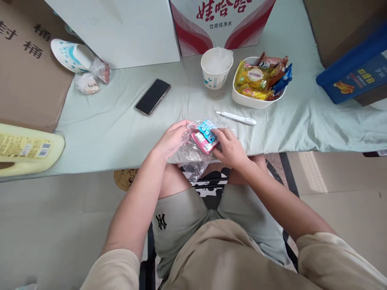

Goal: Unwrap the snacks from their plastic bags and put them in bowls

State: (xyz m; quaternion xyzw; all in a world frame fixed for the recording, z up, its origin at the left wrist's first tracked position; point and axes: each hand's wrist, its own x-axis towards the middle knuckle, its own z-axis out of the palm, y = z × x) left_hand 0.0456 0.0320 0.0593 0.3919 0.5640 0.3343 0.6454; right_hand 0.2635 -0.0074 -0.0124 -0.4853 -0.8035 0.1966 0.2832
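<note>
Near the front edge of the cloth-covered table lies a crinkled clear plastic bag (pixel 193 155), part of it hanging over the edge. On the bag sit a small blue packet (pixel 207 129) and a pink-and-white packet (pixel 203 142), the blue one on top. My left hand (pixel 172 139) pinches the bag's left side, fingers closed on the film. My right hand (pixel 230 148) has its thumb and fingers around the right side of the two packets. A white pen-like cutter (pixel 236 117) lies just beyond my right hand.
Behind stand a paper cup (pixel 217 68) with a plastic liner and a white bowl (pixel 256 102) of wrapped snacks. A phone (pixel 153 96) lies left of them. Boxes (pixel 223 24) line the back; a yellow jug (pixel 30 150) is left, a blue container (pixel 353 72) right.
</note>
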